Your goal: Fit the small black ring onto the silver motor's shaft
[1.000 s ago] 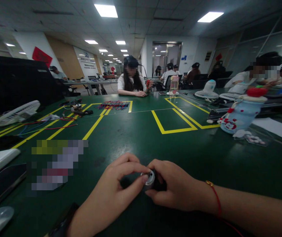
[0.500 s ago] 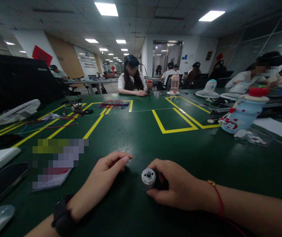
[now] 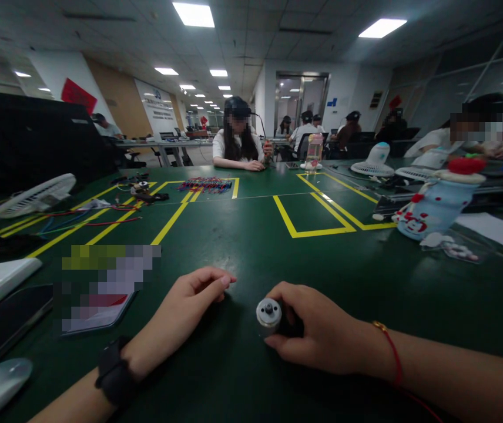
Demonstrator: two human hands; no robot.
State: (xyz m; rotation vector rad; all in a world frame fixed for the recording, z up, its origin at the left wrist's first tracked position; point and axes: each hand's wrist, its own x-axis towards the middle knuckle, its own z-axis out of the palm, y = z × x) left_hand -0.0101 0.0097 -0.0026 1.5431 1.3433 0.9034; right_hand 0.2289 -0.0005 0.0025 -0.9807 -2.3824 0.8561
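Note:
My right hand is closed around a small DC motor with a silver metal end. The motor stands upright near the tabletop, its shaft and two small dark holes facing up, and its lower part is hard to see. To its left, my left hand rests over the table with fingers loosely bent and a gap between thumb and forefinger. Nothing shows in that hand, and it is apart from the motor. A black watch is on the left wrist; a red cord circles the right wrist.
The green table carries yellow tape outlines. On the left are a phone-like item, a mouse, a white fan and wires. A blue bottle stands right. Opposite sits a person.
The view has shifted slightly, moving the scene a little to the right. My left fingers have bent in slightly. The motor stays in my right hand.

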